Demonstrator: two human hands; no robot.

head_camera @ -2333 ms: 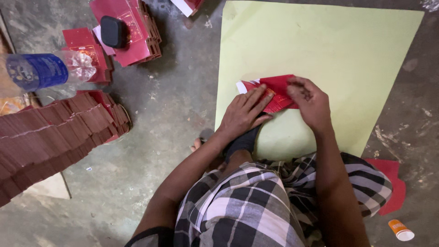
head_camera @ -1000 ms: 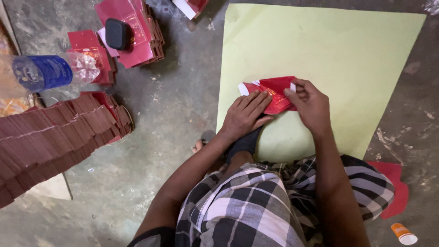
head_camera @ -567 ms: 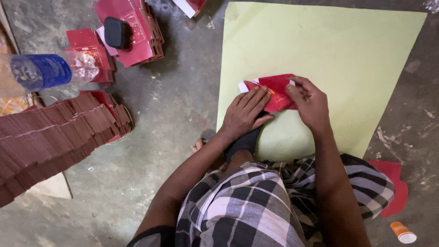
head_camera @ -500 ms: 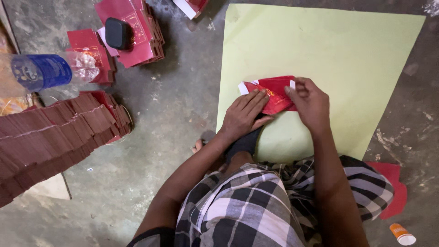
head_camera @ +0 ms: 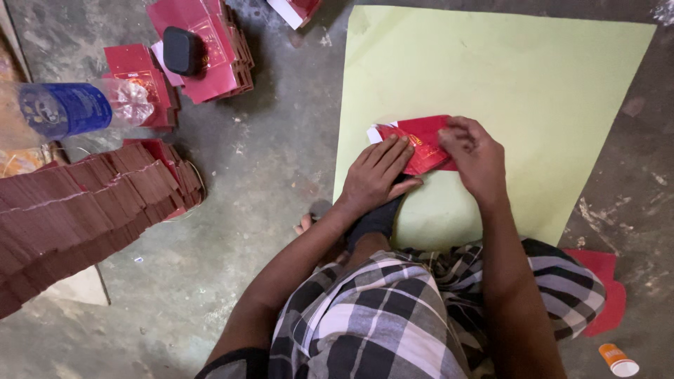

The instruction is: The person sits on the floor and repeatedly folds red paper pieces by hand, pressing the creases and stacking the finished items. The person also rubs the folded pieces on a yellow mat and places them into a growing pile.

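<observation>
Folding a red card blank on the pale green paper sheet (head_camera: 533,105)

The left hand (head_camera: 375,175) presses flat, fingers spread, on the flat red printed card blank (head_camera: 421,140) near the sheet's left edge; the right hand (head_camera: 477,158) pinches its right flap. The blank looks partly folded, not yet finished; a long bundled row of dark red folded cards (head_camera: 84,210) lies on the concrete floor (head_camera: 260,182).

1. The red folded card piece (head_camera: 423,142) looks like thin paperboard, slightly glossy, with a white matt inner side.
2. The large pale green paper sheet (head_camera: 505,91) is matt and smooth.
3. The grey concrete floor (head_camera: 281,161) is rough and stained.
4. The clear plastic bottle (head_camera: 77,109) is shiny, with a blue label.
5. The long stack of dark red cards (head_camera: 77,210) is matt paperboard.
6. The checked cloth wrap (head_camera: 379,316) is soft woven fabric.
7. The small black object (head_camera: 182,50) has a smooth, matt surface.
</observation>
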